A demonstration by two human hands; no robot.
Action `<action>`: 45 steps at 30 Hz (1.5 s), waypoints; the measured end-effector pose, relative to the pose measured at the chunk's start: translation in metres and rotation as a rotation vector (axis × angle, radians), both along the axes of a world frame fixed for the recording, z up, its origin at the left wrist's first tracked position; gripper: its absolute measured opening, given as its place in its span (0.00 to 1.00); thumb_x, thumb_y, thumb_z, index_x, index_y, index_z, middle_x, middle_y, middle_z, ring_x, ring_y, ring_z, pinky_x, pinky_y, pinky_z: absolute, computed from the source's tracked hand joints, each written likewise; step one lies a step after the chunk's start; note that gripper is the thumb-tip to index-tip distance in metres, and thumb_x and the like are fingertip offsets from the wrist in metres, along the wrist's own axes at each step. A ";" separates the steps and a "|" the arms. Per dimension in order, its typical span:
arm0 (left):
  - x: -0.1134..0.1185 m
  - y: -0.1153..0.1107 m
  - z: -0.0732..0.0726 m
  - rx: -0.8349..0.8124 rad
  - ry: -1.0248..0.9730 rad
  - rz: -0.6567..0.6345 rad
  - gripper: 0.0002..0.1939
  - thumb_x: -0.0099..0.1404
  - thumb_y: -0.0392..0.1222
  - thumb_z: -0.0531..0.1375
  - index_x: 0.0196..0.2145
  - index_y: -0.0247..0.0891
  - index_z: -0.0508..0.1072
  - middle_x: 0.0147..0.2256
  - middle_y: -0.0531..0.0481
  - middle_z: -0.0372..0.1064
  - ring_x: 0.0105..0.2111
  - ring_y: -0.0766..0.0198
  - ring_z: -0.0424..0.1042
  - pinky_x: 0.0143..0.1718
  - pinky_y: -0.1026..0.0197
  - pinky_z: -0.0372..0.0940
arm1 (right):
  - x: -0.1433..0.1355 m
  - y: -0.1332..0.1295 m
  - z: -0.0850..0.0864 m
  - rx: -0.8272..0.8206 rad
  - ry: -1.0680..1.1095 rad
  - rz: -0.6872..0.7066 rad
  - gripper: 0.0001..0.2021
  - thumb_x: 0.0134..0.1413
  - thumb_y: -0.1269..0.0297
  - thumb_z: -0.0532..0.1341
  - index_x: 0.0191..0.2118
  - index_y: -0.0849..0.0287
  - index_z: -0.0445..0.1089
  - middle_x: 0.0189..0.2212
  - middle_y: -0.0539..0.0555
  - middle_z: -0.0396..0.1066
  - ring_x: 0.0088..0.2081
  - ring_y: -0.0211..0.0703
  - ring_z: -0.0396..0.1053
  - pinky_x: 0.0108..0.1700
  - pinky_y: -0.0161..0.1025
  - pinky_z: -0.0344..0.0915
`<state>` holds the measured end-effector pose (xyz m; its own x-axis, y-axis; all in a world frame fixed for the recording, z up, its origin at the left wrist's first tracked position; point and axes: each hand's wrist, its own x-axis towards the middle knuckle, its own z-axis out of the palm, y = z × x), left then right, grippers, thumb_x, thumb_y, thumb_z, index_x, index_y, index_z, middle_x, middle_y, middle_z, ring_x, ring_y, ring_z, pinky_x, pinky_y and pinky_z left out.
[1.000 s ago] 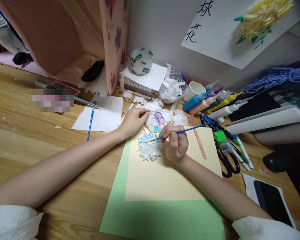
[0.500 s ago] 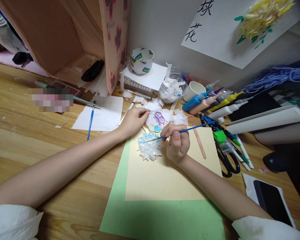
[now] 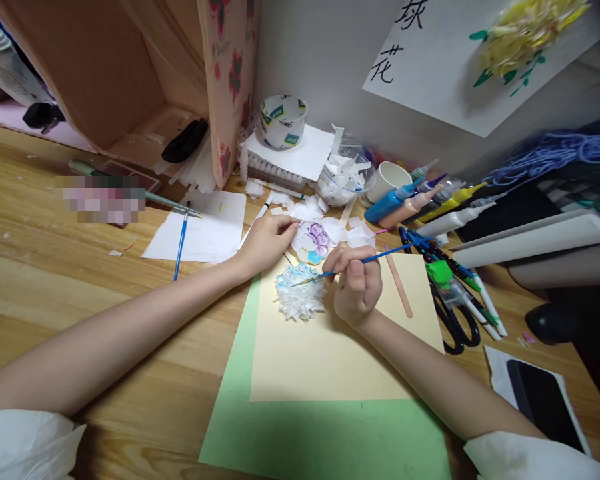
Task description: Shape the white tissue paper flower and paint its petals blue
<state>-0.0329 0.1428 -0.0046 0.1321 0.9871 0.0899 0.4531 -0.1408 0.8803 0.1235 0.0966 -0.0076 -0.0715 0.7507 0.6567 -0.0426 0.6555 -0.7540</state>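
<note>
My right hand (image 3: 359, 283) is closed around a thin blue paintbrush (image 3: 387, 253). The brush slants down to the left, its tip against a ruffled white paper flower (image 3: 300, 303) whose upper petals are tinted light blue. Just behind the flower is a small flower-shaped paint palette (image 3: 305, 241) with purple and blue paint in its wells. My left hand (image 3: 267, 245) pinches the palette's left edge between thumb and fingers. The paper flower lies on a cream sheet (image 3: 340, 360), which rests on a larger green sheet (image 3: 290, 433).
A wooden stick (image 3: 399, 283) lies right of my right hand. Paint bottles (image 3: 393, 201), a paper cup (image 3: 393, 179), pens and black-handled scissors (image 3: 457, 330) stand or lie rightward. A second blue brush (image 3: 181, 247) rests on white paper (image 3: 215, 230). A tape roll (image 3: 283, 123) stands behind.
The brush tip has shifted slightly right and down on the paper flower, and the brush's back end has swung a little. My left hand stays in place at the palette.
</note>
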 end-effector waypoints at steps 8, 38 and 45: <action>0.000 0.000 0.003 -0.006 0.008 0.008 0.14 0.65 0.40 0.55 0.41 0.36 0.79 0.37 0.48 0.78 0.36 0.62 0.74 0.42 0.63 0.66 | 0.002 0.010 0.007 0.043 0.065 -0.115 0.11 0.64 0.62 0.49 0.29 0.55 0.60 0.17 0.45 0.55 0.18 0.34 0.57 0.21 0.35 0.54; 0.000 0.001 -0.001 -0.012 -0.030 0.004 0.14 0.64 0.42 0.55 0.41 0.37 0.79 0.38 0.49 0.78 0.36 0.62 0.75 0.43 0.62 0.67 | -0.003 0.000 0.009 0.015 0.029 -0.084 0.12 0.64 0.63 0.50 0.29 0.56 0.62 0.18 0.45 0.56 0.20 0.35 0.59 0.22 0.35 0.55; 0.000 0.000 0.002 -0.029 -0.014 0.012 0.14 0.64 0.42 0.55 0.41 0.37 0.79 0.37 0.49 0.78 0.36 0.62 0.74 0.42 0.62 0.67 | -0.002 -0.001 0.002 0.021 -0.013 -0.105 0.12 0.64 0.62 0.49 0.29 0.55 0.61 0.18 0.45 0.56 0.20 0.36 0.59 0.24 0.37 0.56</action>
